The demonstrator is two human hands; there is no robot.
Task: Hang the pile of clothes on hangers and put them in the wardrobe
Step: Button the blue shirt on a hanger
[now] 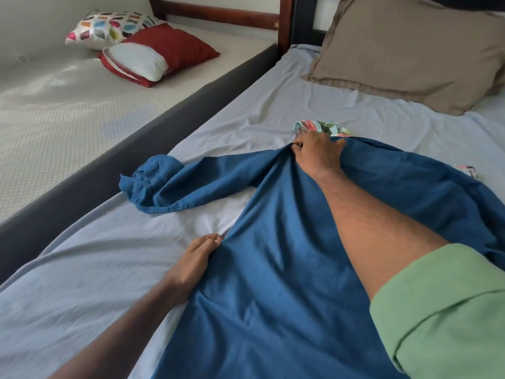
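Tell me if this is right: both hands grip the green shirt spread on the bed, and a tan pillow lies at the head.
Not quite: the shirt is blue, not green, as the head view shows. The left hand and right hand do grip it on the bed, with the tan pillow at the head.

Two beds: one (273,105) under pale blue sheet centre frame, one (54,105) cream at upper left. Three pillows: patterned (109,28), red (175,47), tan (410,50). One blue shirt (273,269). One floral garment (319,127) behind it. Two hands: left (194,263), right (317,151).
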